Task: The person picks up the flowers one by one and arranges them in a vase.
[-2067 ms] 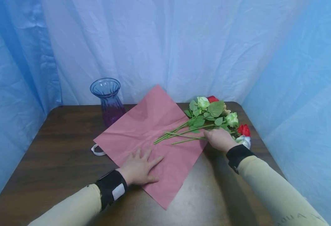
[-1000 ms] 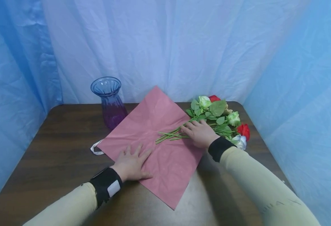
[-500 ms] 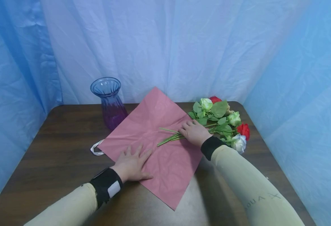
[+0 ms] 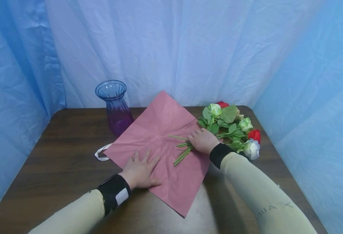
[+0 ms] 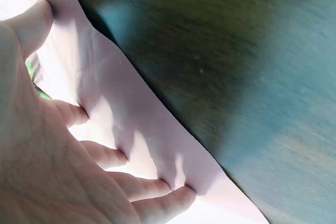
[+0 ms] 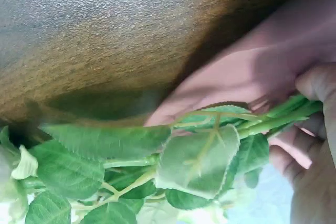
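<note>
A pink sheet of wrapping paper (image 4: 162, 130) lies turned cornerwise on the table. My left hand (image 4: 140, 170) rests on its lower left side with fingers spread; in the left wrist view the fingertips (image 5: 181, 195) press the paper near its edge. My right hand (image 4: 203, 140) grips a bundle of rose stems (image 4: 184, 155) over the paper's right part. Thumb and fingers close round the green stems (image 6: 278, 119) in the right wrist view, beside several leaves (image 6: 199, 158). The rose heads, red (image 4: 254, 135), pale green (image 4: 245, 124) and white (image 4: 251, 149), point right.
A blue-purple glass vase (image 4: 117, 110) stands at the back left, behind the paper's left edge. A white ribbon loop (image 4: 101, 154) sticks out beside the paper's left corner. Light blue curtains (image 4: 171, 48) enclose the brown wooden table (image 4: 57, 182) at the back and sides.
My right hand has moved left from the flower heads' side and taken hold of the stems. The stem ends have gathered and swung toward me. My left hand stays on the paper.
</note>
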Demonstrator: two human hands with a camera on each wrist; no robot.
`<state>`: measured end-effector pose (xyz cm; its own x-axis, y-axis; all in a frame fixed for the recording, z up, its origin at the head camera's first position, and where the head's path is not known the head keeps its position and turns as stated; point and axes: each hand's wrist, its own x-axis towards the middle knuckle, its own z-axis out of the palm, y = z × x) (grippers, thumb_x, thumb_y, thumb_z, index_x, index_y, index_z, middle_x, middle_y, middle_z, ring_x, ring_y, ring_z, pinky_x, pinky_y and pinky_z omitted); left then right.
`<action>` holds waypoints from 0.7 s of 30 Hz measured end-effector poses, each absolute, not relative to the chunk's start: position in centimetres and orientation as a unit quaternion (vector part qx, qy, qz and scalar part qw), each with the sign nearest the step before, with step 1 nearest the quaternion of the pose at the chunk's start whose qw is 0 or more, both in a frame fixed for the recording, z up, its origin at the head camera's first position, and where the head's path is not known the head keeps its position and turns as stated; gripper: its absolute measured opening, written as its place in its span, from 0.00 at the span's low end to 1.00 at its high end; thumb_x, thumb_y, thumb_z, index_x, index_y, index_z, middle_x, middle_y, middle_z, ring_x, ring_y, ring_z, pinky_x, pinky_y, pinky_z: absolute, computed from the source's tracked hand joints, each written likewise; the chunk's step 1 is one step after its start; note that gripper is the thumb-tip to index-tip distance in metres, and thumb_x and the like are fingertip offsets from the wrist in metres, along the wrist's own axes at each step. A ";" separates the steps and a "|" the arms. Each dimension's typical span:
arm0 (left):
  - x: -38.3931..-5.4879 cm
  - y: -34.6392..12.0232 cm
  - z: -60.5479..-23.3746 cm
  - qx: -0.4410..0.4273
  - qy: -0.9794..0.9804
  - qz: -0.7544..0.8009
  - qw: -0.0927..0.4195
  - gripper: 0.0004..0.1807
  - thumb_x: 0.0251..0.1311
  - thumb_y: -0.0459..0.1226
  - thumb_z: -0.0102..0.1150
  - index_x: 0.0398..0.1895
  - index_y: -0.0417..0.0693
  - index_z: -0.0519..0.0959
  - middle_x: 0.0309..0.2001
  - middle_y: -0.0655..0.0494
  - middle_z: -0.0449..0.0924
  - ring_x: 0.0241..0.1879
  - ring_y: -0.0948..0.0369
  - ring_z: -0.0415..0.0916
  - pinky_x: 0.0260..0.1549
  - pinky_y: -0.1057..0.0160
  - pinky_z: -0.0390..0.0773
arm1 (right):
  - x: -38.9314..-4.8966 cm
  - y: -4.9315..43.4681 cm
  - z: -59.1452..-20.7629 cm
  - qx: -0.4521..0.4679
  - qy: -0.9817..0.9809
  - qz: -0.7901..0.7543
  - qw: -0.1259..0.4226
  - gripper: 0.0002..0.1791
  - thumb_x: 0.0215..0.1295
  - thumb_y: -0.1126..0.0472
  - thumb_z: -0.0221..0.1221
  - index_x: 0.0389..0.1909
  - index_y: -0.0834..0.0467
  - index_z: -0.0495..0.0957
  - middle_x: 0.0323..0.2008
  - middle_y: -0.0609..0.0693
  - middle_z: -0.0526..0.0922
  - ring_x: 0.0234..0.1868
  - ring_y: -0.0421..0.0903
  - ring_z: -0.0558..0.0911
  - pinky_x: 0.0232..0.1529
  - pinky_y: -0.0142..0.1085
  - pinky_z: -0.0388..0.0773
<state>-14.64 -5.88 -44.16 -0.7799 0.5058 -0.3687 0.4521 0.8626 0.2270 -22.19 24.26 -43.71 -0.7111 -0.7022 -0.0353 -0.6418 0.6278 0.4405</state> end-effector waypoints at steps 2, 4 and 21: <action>-14.6 -5.5 -44.3 0.259 0.942 0.057 0.205 0.53 0.58 0.72 0.56 0.82 0.65 0.52 0.82 0.43 0.46 0.75 0.26 0.45 0.67 0.25 0.52 | -22.2 24.4 -43.7 0.372 -0.900 -0.215 0.072 0.08 0.76 0.61 0.47 0.34 0.59 0.66 0.30 0.54 0.74 0.36 0.53 0.76 0.42 0.47 0.75; -14.5 -5.1 -44.4 0.261 0.944 0.048 0.198 0.53 0.57 0.72 0.55 0.82 0.65 0.52 0.82 0.43 0.47 0.75 0.26 0.46 0.67 0.25 0.53 | -22.4 24.4 -43.6 0.378 -0.899 -0.204 0.087 0.09 0.75 0.58 0.49 0.35 0.59 0.65 0.28 0.53 0.74 0.34 0.53 0.77 0.43 0.48 0.75; -13.8 -2.7 -44.9 0.280 0.947 0.035 0.155 0.51 0.58 0.73 0.53 0.81 0.63 0.56 0.80 0.43 0.54 0.73 0.25 0.50 0.66 0.26 0.55 | -22.4 19.8 -39.6 0.452 -0.851 -0.156 0.216 0.07 0.67 0.64 0.54 0.32 0.58 0.65 0.23 0.51 0.69 0.29 0.53 0.76 0.38 0.44 0.76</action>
<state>-13.84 -2.67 -44.95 -0.7945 0.5415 -0.2747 0.5197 0.8404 0.1537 -22.41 19.79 -39.56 -0.4980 -0.8370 0.2267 -0.7024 0.5427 0.4607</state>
